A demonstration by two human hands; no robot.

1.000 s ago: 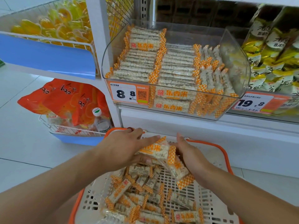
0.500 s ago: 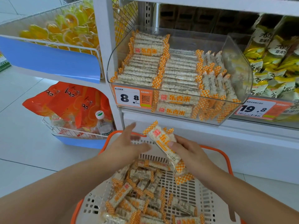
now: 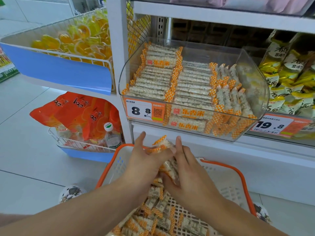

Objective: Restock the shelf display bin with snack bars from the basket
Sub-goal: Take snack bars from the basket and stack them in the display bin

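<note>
Bars [image 3: 164, 151] sit bunched between both hands above the basket [image 3: 237, 174], the left hand [image 3: 144, 165] cupping them with fingers part-curled, the right hand [image 3: 189, 174] pinching them from 3 o'clock; such a loose clutch could spill a bar on the lift. The bin [image 3: 255, 79] at 12 o'clock holds packed rows with room at its back right, and more bars lie in the basket at 6 o'clock.

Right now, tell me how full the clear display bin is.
Mostly full: snack bars fill the clear display bin in rows, with space left at the back right.
</note>
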